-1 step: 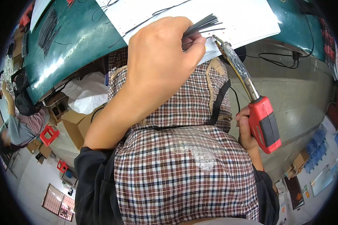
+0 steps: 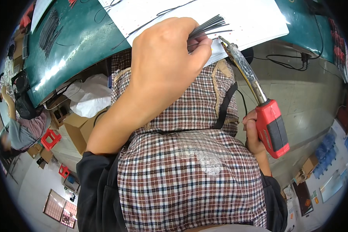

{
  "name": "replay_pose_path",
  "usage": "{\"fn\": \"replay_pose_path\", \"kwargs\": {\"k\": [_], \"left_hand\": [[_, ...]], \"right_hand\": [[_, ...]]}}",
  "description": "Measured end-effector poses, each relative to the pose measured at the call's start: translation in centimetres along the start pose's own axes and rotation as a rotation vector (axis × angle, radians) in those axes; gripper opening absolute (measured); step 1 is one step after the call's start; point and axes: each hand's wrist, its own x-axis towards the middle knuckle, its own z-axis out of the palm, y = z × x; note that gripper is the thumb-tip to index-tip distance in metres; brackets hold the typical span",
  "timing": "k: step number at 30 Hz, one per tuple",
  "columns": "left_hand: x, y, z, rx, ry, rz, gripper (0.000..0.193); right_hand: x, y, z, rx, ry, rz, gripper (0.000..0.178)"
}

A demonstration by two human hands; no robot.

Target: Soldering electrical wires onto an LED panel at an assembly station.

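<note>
My left hand (image 2: 164, 58) is closed around a bundle of thin black wires (image 2: 210, 26), which fan out past the fingers over white paper. One wire end pokes out lower, by the thumb tip. My right hand (image 2: 253, 133) grips a soldering gun (image 2: 272, 127) with a red and dark grey handle. Its long metal barrel slants up and left, and the narrow tip lies close to that single wire end; whether they touch I cannot tell. Most of the right hand's fingers are hidden behind the handle.
White sheets (image 2: 255, 19) lie on a green table (image 2: 81, 42). More black wires (image 2: 49, 33) are heaped at the left, and red-and-black bundles (image 2: 338, 46) sit far right. A white plastic bag (image 2: 91, 96) and cardboard box (image 2: 76, 129) are below the table. A person (image 2: 17, 131) is at far left.
</note>
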Motion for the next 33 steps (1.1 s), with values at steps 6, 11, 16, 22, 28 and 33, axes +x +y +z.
{"fn": "replay_pose_path", "kwargs": {"k": [6,11,16,22,28,33], "left_hand": [[0.0,0.0,-0.1,0.018,0.002,0.021,0.018],[0.0,-0.1,-0.1,0.025,0.001,0.036,0.018],[0.1,0.0,-0.1,0.054,-0.009,0.037,0.018],[0.0,-0.3,0.0,0.046,0.009,0.070,0.018],[0.4,1.4,-0.5,0.007,0.026,-0.001,0.018],[0.9,1.3,-0.2,0.082,0.046,0.102,0.018]], "right_hand": [[0.0,-0.1,0.0,-0.021,-0.038,0.002,0.019],[0.2,-0.6,-0.1,0.000,0.003,0.002,0.020],[0.1,-0.7,-0.8,-0.027,-0.035,0.048,0.014],[0.7,-1.3,-0.9,0.069,-0.027,0.098,0.010],[0.7,-1.3,0.1,0.239,0.045,0.051,0.017],[1.0,-1.5,0.2,0.283,0.041,0.063,0.018]]}}
